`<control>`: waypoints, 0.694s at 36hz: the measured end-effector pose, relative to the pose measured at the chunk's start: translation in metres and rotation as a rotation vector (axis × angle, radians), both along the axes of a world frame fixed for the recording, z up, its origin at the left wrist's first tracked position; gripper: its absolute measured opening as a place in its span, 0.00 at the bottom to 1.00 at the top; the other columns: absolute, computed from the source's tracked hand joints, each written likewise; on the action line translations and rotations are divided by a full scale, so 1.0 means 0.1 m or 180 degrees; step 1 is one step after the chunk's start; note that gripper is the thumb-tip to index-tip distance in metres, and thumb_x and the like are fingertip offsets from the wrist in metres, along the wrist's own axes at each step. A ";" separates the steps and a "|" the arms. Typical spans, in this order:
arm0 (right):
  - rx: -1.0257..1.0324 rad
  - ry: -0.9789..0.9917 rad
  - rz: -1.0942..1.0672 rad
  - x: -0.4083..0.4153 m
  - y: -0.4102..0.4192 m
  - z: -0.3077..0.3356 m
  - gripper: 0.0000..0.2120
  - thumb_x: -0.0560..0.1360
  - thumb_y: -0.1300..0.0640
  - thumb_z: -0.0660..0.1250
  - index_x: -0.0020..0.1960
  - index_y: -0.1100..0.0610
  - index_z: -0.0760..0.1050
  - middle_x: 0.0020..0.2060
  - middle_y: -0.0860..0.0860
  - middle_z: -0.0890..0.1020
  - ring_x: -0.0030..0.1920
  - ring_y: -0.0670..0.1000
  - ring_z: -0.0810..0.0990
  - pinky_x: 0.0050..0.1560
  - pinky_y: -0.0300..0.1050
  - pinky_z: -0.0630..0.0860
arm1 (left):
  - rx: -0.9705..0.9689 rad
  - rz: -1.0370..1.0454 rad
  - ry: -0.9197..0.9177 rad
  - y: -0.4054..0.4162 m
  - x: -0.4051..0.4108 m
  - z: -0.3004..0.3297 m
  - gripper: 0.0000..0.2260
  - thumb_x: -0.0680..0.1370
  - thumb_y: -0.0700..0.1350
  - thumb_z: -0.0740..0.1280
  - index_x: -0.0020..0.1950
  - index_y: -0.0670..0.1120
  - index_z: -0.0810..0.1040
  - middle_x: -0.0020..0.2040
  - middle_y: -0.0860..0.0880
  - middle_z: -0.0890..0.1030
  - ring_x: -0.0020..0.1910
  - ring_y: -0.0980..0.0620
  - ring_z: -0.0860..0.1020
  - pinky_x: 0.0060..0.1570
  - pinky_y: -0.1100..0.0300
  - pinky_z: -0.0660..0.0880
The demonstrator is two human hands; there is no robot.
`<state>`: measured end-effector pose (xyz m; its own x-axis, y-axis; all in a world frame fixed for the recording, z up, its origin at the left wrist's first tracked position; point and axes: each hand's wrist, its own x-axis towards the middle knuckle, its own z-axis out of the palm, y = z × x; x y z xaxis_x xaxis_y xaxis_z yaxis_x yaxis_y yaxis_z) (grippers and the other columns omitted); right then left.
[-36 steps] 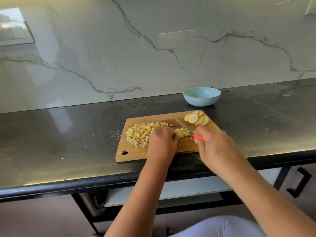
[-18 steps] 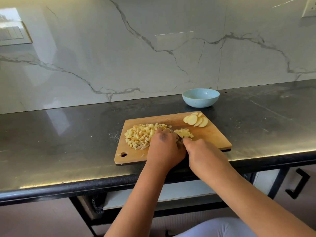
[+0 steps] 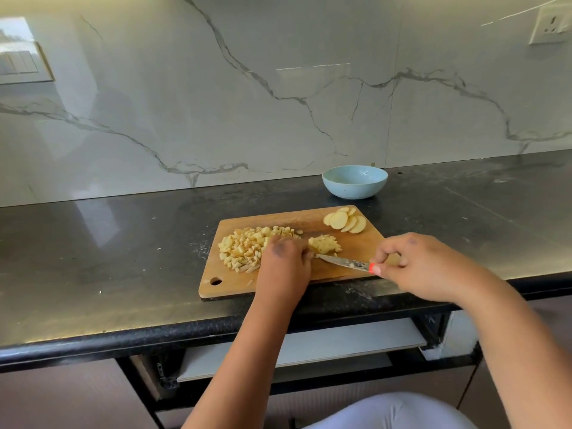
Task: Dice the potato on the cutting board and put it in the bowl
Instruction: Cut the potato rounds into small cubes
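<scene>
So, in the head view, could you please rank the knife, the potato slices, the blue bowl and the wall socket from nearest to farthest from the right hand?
From the right hand:
1. Knife: held in that hand, blade pointing left across the cutting board.
2. Potato slices: at the board's far right corner.
3. Blue bowl: on the counter behind the board.
4. Wall socket: high on the wall, upper right.
</scene>
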<state>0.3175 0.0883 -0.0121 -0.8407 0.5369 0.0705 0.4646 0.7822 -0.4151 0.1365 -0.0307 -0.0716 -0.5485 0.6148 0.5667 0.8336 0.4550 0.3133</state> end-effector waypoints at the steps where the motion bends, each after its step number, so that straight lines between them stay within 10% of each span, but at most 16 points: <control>1: -0.0053 -0.0016 0.0002 0.04 0.04 0.03 0.05 0.77 0.46 0.66 0.43 0.45 0.77 0.30 0.43 0.75 0.31 0.39 0.74 0.34 0.39 0.66 | 0.0013 0.0008 -0.0065 0.00 0.00 0.01 0.08 0.80 0.44 0.65 0.51 0.44 0.83 0.46 0.48 0.83 0.47 0.50 0.77 0.67 0.61 0.62; 13: -0.0369 0.1366 -0.0285 -0.26 0.29 -0.31 0.05 0.80 0.51 0.62 0.54 0.45 0.74 0.35 0.47 0.83 0.35 0.45 0.78 0.32 0.39 0.68 | 0.0134 0.0439 -0.0147 0.04 -0.09 0.14 0.08 0.79 0.40 0.63 0.56 0.46 0.77 0.48 0.49 0.81 0.51 0.47 0.74 0.50 0.52 0.72; 25: 0.0267 0.2468 -0.0204 -0.54 0.29 -0.64 0.06 0.79 0.57 0.65 0.56 0.52 0.75 0.34 0.46 0.81 0.31 0.44 0.77 0.30 0.31 0.69 | -0.1605 -0.0516 0.0106 0.43 -0.02 0.33 0.27 0.78 0.63 0.60 0.73 0.50 0.64 0.71 0.46 0.68 0.70 0.42 0.66 0.68 0.42 0.64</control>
<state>0.2637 0.1178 -0.0758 -0.5023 0.5497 0.6675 0.1114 0.8066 -0.5804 0.1349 0.0126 -0.0385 -0.4107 0.8908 0.1944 0.9114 0.4068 0.0612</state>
